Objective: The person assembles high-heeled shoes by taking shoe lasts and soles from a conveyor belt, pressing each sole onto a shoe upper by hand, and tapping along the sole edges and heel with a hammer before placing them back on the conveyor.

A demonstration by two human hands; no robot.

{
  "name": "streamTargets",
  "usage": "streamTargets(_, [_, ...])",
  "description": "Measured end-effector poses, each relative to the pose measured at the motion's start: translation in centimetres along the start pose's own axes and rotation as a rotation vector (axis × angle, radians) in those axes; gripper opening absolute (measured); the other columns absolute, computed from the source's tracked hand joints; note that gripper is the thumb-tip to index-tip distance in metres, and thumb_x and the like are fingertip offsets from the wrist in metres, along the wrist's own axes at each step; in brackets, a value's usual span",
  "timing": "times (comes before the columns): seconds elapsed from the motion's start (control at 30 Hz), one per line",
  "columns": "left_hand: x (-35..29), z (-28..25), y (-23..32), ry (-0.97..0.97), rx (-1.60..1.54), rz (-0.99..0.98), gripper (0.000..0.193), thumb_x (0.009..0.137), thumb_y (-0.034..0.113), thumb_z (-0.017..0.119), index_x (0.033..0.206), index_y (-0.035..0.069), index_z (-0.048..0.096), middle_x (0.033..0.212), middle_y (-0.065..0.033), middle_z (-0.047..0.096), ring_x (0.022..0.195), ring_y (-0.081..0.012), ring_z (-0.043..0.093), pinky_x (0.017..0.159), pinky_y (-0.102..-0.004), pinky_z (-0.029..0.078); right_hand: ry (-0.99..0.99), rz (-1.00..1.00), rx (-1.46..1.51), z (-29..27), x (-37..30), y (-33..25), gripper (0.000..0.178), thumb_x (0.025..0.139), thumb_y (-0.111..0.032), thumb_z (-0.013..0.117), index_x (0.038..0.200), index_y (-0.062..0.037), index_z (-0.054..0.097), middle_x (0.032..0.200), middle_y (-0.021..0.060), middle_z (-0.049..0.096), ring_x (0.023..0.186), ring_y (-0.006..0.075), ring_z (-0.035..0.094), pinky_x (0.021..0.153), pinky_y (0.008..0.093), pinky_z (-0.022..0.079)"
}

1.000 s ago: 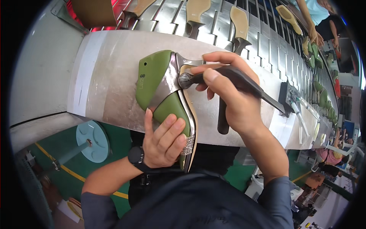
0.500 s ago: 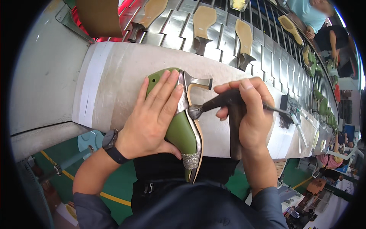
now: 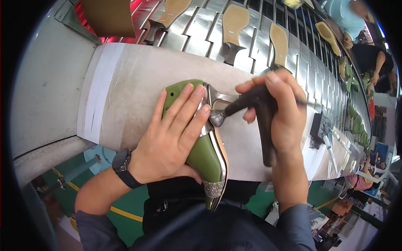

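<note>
A green high-heeled shoe [image 3: 204, 157] lies on its side on the pale bench, its toe over the near edge. It has a glittering band near the toe, a tan sole edge and a grey heel [image 3: 222, 98] pointing right. My left hand [image 3: 171, 134] lies over its rear part, fingers extended and thumb at the near side, holding it down. In my right hand [image 3: 287, 111] is a dark hammer [image 3: 264, 121], gripped near the head. Its rounded metal face is at the sole edge just below the heel; whether it touches, I cannot tell.
Beyond the pale bench [image 3: 138, 79] runs a metal slat conveyor [image 3: 197, 31] carrying several tan-soled heeled shoes [image 3: 235, 25]. A black brush-like block [image 3: 317, 130] and white pen-like sticks [image 3: 331, 152] lie at the right. A grey machine panel [image 3: 50, 83] stands left. Other people [image 3: 345, 19] work at far right.
The shoe and my left hand appear slightly lower and further right. My right hand and the hammer have shifted slightly right and up. The conveyor shoes have moved right in the picture.
</note>
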State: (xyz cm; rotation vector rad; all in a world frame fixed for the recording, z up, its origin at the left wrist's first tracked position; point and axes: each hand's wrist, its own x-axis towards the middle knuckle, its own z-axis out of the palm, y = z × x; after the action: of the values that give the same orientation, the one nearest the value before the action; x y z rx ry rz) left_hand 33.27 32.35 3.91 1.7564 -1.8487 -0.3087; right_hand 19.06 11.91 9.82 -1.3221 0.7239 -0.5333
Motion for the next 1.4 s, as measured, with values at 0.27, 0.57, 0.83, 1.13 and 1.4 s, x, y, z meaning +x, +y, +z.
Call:
streamTargets(0.27, [-0.3, 0.1, -0.2, 0.023, 0.0, 0.0, 0.15, 0.044, 0.056, 0.094, 0.165, -0.003, 0.026, 0.171, -0.0319, 0.025, 0.158, -0.0511, 0.028, 0.123, -0.0728, 0.021, -0.09, -0.018, 0.138, -1.6, -1.9, 1.5, 0.022, 0.104, -0.019, 0.057, 0.094, 0.0008, 0.061, 0.093, 0.0255, 0.077, 0.055, 0.0196, 0.067, 0.052, 0.0284, 0.057])
streamTargets(0.57, [-0.7, -0.1, -0.2, 0.047, 0.035, 0.02, 0.149, 0.048, 0.057, 0.095, 0.165, -0.002, 0.025, 0.171, -0.031, 0.024, 0.159, -0.0499, 0.026, 0.124, -0.0705, 0.02, -0.17, 0.054, 0.049, -0.6, -0.6, 0.0, 0.023, 0.103, -0.021, 0.059, 0.098, 0.0008, 0.064, 0.089, 0.0214, 0.077, 0.055, 0.0177, 0.067, 0.052, 0.0278, 0.056])
streamTargets(0.83, [0.1, -2.6, 1.6, -0.039, 0.19, 0.138, 0.14, 0.046, 0.047, 0.099, 0.161, 0.003, 0.034, 0.169, -0.0254, 0.032, 0.158, -0.0446, 0.031, 0.128, -0.0663, 0.021, -0.081, -0.914, -1.167, -5.2, -6.6, 0.0, 0.023, 0.088, -0.005, 0.078, 0.11, -0.0021, 0.073, 0.106, 0.0192, 0.075, 0.082, 0.0267, 0.075, 0.069, 0.0365, 0.059])
streamTargets(1.13, [4.5, -3.5, 5.1, 0.106, -0.156, 0.314, 0.072, 0.059, 0.037, 0.101, 0.113, 0.007, 0.063, 0.105, -0.0114, 0.068, 0.104, -0.0333, 0.068, 0.106, -0.0475, 0.053, -0.134, -0.68, -1.004, -7.1, -15.4, 4.3, 0.074, 0.075, -0.017, 0.089, 0.143, -0.0037, 0.061, 0.152, 0.0261, 0.054, 0.14, 0.0422, 0.055, 0.118, 0.0541, 0.042])
streamTargets(1.4, [5.4, -1.2, 7.9, 0.28, -1.29, -0.227, 0.064, 0.111, 0.054, 0.052, 0.141, -0.002, 0.057, 0.127, -0.0095, 0.068, 0.118, -0.0173, 0.067, 0.102, -0.0348, 0.054, 0.01, -0.994, -0.464, -3.2, -13.6, 6.1, 0.102, 0.084, -0.017, 0.087, 0.163, 0.0051, 0.026, 0.152, 0.0324, 0.051, 0.139, 0.041, 0.057, 0.116, 0.0497, 0.044])
